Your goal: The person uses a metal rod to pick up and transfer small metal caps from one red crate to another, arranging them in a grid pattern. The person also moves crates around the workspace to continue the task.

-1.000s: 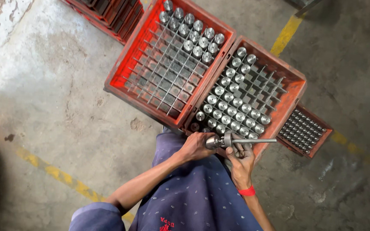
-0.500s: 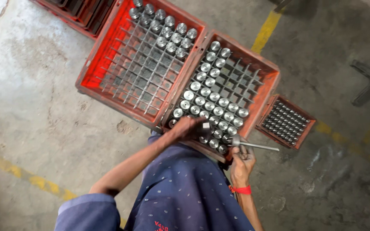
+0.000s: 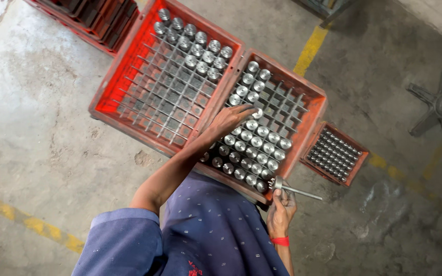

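My left hand [image 3: 229, 118] reaches into the right red crate [image 3: 313, 121] and its fingertips rest on a shiny metal cylinder [image 3: 257, 112] standing in the crate's metal grid. Many such cylinders fill the near cells of that grid. My right hand [image 3: 281, 203] is at the crate's near corner, closed around a thin metal rod tool [image 3: 296, 190] with a round head, the rod pointing right. A red band circles my right wrist.
A second red crate [image 3: 109, 89] on the left has a grid with cylinders only along its far side. A small red tray of small metal pins [image 3: 335, 154] lies right. More crates [image 3: 93, 20] sit far left. A chair base [image 3: 438, 106] stands right on the concrete floor.
My left hand left the rod tool near my body and stretched forward into the right crate, onto a cylinder. My right hand kept the tool by the crate's near corner.
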### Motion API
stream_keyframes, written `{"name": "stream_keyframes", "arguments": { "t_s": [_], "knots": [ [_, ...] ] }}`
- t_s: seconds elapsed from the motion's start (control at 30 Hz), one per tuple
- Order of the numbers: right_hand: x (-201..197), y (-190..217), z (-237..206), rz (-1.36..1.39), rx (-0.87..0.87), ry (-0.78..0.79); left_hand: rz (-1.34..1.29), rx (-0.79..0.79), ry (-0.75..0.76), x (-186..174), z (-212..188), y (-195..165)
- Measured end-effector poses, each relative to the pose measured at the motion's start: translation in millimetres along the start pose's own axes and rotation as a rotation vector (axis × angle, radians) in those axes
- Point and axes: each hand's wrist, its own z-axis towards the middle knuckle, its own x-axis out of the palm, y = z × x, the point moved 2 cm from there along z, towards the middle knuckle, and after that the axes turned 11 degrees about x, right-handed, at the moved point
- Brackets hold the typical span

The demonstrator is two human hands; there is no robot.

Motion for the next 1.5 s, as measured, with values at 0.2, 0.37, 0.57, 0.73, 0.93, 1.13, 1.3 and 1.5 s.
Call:
{"name": "stream_keyframes", "arguments": {
  "t_s": [0.2, 0.37, 0.57, 0.73, 0.93, 1.13, 1.3, 1.5],
  "knots": [
    [6, -13, -5, -0.031, -0.041, -0.044, 0.122, -0.373, -0.351, -107, -43, 73],
    [27, -25, -17, -0.021, -0.049, -0.050, 0.107, -0.573, -0.270, -149, -50, 129],
    [51, -42, -20, -0.051, -0.034, -0.033, 0.073, -0.595, -0.103, -131, -31, 152],
    [55, -55, -16, -0.095, -0.038, -0.013, -0.028, -0.566, -0.101, -160, -25, 149],
    [61, -50, -7, -0.208, 0.047, -0.062, -0.744, -0.780, -0.617, -192, -62, 78],
    [118, -24, 6, -0.212, 0.011, 0.271, -1.113, -1.102, -0.342, -128, -90, -51],
    [153, 15, -16, -0.308, 0.004, 0.400, -0.555, -0.849, 0.037, -126, -86, -131],
    [153, 41, -29, -0.558, -0.055, 0.503, -0.478, -0.827, 0.282, -123, -66, -153]
  ]
}}
